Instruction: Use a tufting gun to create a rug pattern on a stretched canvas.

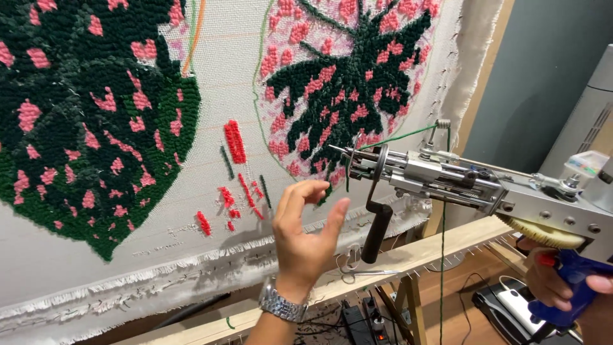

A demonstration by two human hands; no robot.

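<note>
Overhead, a stretched backing cloth (211, 83) carries 2 tufted green-and-pink leaves, both cut off at the frame's top. Next, the tufting gun (460, 182) points at it, its blue handle gripped by the right hand (565, 287), mostly cropped. Lastly, the left hand (306, 230) hovers nearby, fingers (313, 190) loosely curled, empty.

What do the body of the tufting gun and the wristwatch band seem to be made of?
The tufting gun body looks like bare metal, silver-grey with a dull shine and visible screws; its handle in the right hand looks like blue plastic. The watch band on the left hand seems polished steel, with shiny links.
</note>
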